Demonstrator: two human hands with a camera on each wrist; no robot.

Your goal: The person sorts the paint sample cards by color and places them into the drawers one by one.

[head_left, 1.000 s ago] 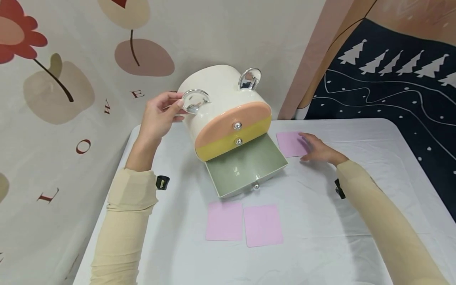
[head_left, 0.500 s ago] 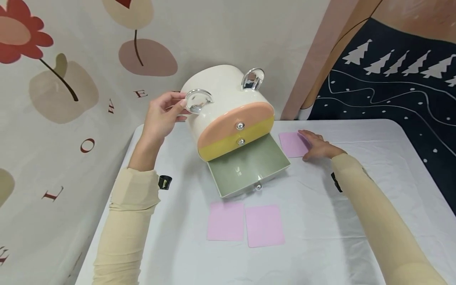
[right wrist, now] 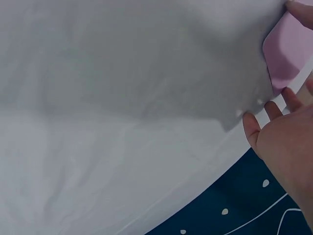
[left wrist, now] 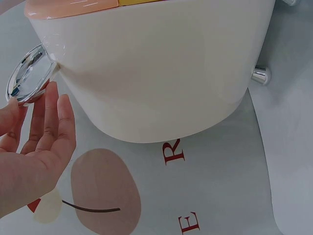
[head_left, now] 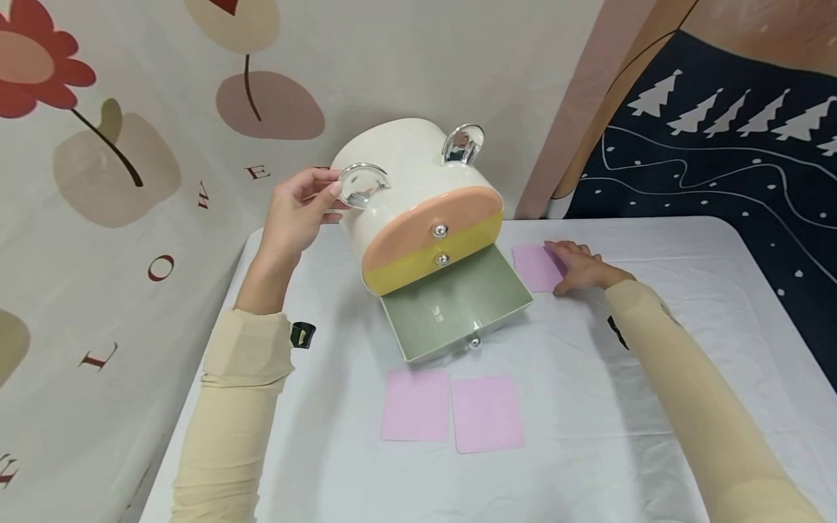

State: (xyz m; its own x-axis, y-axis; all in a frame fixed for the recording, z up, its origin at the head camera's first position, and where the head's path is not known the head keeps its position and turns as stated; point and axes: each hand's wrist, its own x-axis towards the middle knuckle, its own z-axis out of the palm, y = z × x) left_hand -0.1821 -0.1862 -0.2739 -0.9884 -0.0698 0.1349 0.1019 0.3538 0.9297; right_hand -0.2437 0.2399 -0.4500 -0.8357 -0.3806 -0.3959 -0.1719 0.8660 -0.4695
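A white rounded drawer box [head_left: 399, 156] with chrome ears stands at the back of the table. My left hand [head_left: 297, 211] pinches the left chrome ear [head_left: 362, 187] between thumb and fingers; the left wrist view shows the same ear [left wrist: 30, 73] at the fingertips. The box's green bottom drawer [head_left: 458, 305] is pulled out, with nothing lying in it. Right of the box, my right hand [head_left: 584, 267] holds a pink square card [head_left: 536, 269] by its edges. In the right wrist view, thumb and fingertips are at opposite edges of this card [right wrist: 288, 49], which looks bowed.
Two more pink cards, a left one [head_left: 415, 404] and a right one [head_left: 487, 414], lie side by side in front of the drawer. Orange [head_left: 418, 225] and yellow [head_left: 431, 254] drawers are pushed in. A printed cloth wall [head_left: 163, 58] rises behind the white-covered table [head_left: 588, 450].
My right hand has closed in on the card at the right, and the card has shifted slightly toward me. The left hand stays on the ear; the view has shifted slightly.
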